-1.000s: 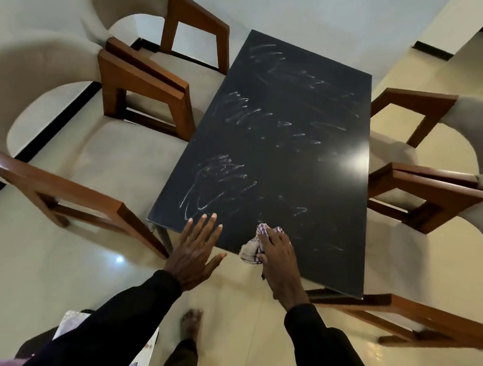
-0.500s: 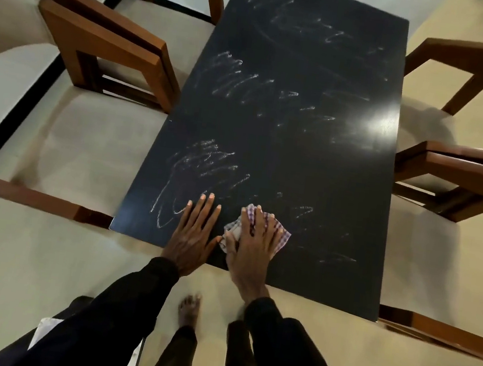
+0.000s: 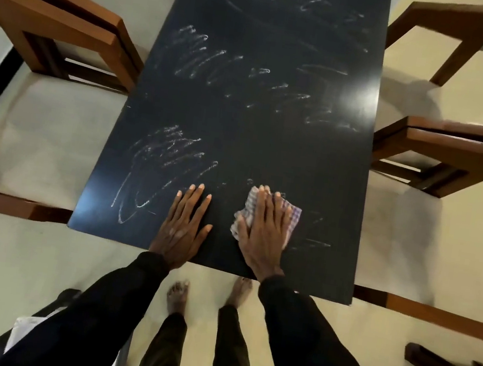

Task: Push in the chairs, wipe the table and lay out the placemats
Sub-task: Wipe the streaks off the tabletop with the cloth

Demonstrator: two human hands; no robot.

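- Pale glossy floor (image 3: 6, 258) surrounds a long, dark rectangular worktop (image 3: 270, 143), seen from its near short edge.
- Loose white scribbles (image 3: 169, 154) run across the worktop in several patches. The largest is by the near left corner, and none of the strokes form a word I can read.
- The left hand (image 3: 182, 227) lies flat on the bare worktop at the near edge, its fingers straight, slightly spread and gripping nothing.
- The right hand (image 3: 264, 232) lies just beside it, towards the near right corner. Its fingers are straight and pressed flat on a small checked cloth (image 3: 292, 218), which shows on both sides of the hand.
- Two wooden-framed chairs (image 3: 63, 27) with cream seats stand along the left long edge, and two more (image 3: 457, 141) along the right. Their seats reach up to the worktop.
- Black sleeves (image 3: 306, 331) cover both arms, and two bare feet (image 3: 178, 295) stand on the floor just short of the near edge.
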